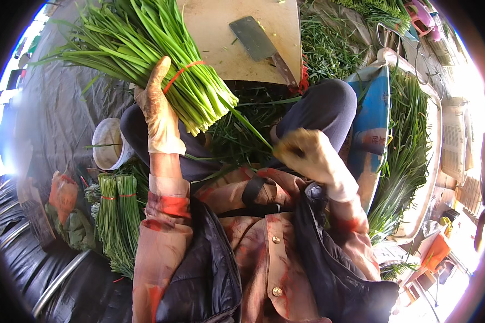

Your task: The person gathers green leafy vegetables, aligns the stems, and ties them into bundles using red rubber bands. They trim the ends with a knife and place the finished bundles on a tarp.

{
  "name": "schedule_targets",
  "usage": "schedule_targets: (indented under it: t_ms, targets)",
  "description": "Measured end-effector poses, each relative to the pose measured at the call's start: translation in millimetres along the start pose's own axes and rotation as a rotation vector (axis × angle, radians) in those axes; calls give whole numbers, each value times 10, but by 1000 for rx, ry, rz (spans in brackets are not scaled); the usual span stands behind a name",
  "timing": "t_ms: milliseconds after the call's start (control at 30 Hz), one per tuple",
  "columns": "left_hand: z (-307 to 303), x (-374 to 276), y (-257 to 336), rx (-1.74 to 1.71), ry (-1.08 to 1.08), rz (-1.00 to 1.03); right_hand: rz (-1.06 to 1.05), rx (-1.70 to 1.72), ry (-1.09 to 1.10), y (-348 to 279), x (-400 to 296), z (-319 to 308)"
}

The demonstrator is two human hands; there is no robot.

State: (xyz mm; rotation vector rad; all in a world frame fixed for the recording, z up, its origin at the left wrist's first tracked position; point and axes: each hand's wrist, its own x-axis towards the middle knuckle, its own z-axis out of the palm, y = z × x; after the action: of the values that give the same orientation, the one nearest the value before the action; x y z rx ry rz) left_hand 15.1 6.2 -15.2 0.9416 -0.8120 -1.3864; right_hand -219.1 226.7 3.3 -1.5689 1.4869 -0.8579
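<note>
A thick bunch of garlic chives [145, 52] is bound near its cut ends by a red band [182, 76]. My gloved left hand [157, 105] grips it from the side, thumb up along the stalks. The pale ends point down to the right, towards my lap. One loose chive leaf [248, 125] runs from those ends to my gloved right hand [307, 155], whose fingers are curled on its tip. That hand is blurred. Beyond my knees, a cleaver [252, 38] with a wooden handle lies flat on a worn cutting board [210, 32].
On the right stands a large tub [432, 149] full of loose chives [404, 161]. Banded chive bundles [117, 214] lie at the left, near a white bucket [107, 145] on its side. Leaf scraps [242, 141] cover the ground between my legs. A cardboard box [454, 137] sits far right.
</note>
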Motion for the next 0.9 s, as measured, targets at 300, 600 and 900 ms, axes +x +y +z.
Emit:
schedule_targets:
  t_ms: [300, 600, 900]
  targets:
    - [-250, 92, 202, -44, -4, 46, 332, -271, -455, -321, -488, -748]
    - [191, -457, 186, -54, -116, -77, 143, 1207, -79, 72, 1122, 763]
    - [174, -502, 207, 77, -167, -50, 23, 276, -538, 88, 119, 512]
